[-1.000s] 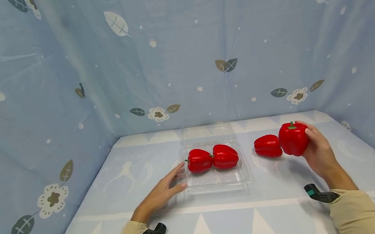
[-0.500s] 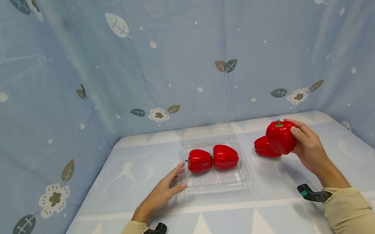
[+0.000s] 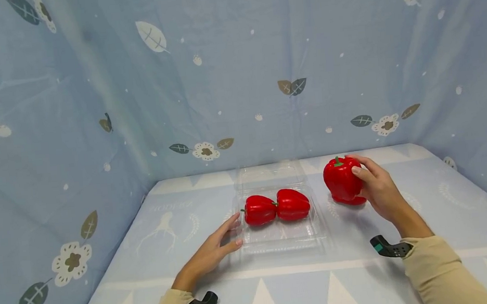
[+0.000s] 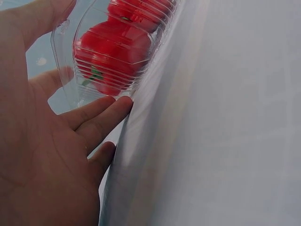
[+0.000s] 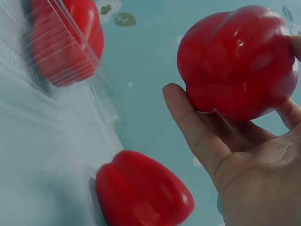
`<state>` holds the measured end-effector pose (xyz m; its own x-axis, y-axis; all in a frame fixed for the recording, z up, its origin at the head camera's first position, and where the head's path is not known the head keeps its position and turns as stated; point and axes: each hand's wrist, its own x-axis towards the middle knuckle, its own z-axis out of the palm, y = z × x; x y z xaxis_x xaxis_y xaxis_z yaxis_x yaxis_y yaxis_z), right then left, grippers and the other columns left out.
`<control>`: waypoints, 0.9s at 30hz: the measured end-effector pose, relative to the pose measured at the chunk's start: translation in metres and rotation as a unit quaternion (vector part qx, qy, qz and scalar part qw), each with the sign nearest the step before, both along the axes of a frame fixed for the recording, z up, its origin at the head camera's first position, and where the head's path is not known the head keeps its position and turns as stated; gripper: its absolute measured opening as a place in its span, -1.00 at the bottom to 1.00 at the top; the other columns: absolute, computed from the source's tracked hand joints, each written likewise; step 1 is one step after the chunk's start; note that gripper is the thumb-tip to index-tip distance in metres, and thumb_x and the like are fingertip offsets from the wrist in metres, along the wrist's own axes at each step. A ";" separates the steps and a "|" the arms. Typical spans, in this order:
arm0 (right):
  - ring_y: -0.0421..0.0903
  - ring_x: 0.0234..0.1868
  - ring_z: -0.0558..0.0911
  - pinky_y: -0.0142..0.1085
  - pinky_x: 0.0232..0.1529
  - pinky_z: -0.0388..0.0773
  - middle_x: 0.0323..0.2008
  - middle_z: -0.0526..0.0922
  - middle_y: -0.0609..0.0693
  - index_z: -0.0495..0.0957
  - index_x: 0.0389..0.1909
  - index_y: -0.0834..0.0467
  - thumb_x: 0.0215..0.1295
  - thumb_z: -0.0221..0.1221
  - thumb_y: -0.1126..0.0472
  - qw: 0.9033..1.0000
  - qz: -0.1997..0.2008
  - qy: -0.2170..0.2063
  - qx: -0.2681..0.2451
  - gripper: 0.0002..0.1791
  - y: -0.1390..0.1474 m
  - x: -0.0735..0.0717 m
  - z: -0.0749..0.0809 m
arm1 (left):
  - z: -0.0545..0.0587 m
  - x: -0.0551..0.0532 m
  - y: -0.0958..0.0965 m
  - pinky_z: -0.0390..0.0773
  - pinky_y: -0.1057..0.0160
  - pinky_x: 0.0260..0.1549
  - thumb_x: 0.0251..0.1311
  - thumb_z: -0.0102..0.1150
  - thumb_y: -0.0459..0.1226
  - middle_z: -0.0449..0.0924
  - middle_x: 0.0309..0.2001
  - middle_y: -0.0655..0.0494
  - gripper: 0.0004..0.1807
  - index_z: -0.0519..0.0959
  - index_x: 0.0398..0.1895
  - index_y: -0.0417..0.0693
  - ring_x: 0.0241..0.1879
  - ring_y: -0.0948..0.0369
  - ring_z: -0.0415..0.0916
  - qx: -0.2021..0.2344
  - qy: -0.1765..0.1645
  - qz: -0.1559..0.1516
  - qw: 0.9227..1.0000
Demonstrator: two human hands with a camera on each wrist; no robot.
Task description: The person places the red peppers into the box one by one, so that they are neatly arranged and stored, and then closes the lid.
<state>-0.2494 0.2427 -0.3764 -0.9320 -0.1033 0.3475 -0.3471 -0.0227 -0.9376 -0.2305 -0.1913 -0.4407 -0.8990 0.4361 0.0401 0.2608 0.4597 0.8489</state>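
My right hand [image 3: 379, 191] grips a red bell pepper [image 3: 341, 178] with a green stem, held up off the table. Behind and below it in the head view lies another red pepper [image 5: 143, 190], mostly covered there but plain in the right wrist view. A clear plastic clamshell box [image 3: 285, 233] stands at the middle with its lid tipped back. Two red peppers lie in it side by side, a left one [image 3: 259, 210] and a right one [image 3: 292, 204]. At the box's left side rests my left hand [image 3: 210, 251], fingers extended and touching the wall [image 4: 63, 89].
The table [image 3: 299, 292] wears a pale blue and white patterned cloth. The open lid [image 3: 269, 175] lies toward the back edge. A blue curtain [image 3: 237, 75] with leaves and flowers hangs behind and on both sides.
My right hand has carried its pepper leftward, from beside the pepper on the table to in front of and above it. The left hand and the box have stayed put.
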 end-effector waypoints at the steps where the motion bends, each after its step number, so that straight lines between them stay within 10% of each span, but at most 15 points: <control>1: -0.12 0.19 0.43 -0.34 -0.06 0.64 0.28 0.31 -0.01 0.15 0.51 0.10 0.55 0.04 0.11 1.000 0.000 -0.004 0.006 -0.40 -0.003 0.000 0.000 | 0.000 0.001 0.000 0.12 -0.37 0.31 0.40 0.15 -0.05 0.27 0.47 0.04 -0.23 0.07 0.60 0.29 0.43 0.00 0.23 0.001 -0.001 -0.002 1.000; 27: 0.22 0.19 0.48 -0.17 -0.08 0.67 0.31 0.40 0.23 0.21 0.51 0.03 0.41 0.21 0.00 0.991 0.038 -0.053 0.113 -0.28 -0.051 -0.014 0.005 | 0.000 -0.001 -0.001 0.16 -0.36 0.30 0.38 0.15 0.02 0.28 0.47 0.09 -0.23 0.08 0.60 0.33 0.42 0.03 0.24 -0.008 -0.007 0.007 1.000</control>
<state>-0.2636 0.1913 -0.3718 -0.9486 -0.2381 0.2086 -0.2521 0.1700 -0.9526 -0.2312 -0.1920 -0.4407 -0.9055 0.4239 0.0210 0.2425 0.4763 0.8452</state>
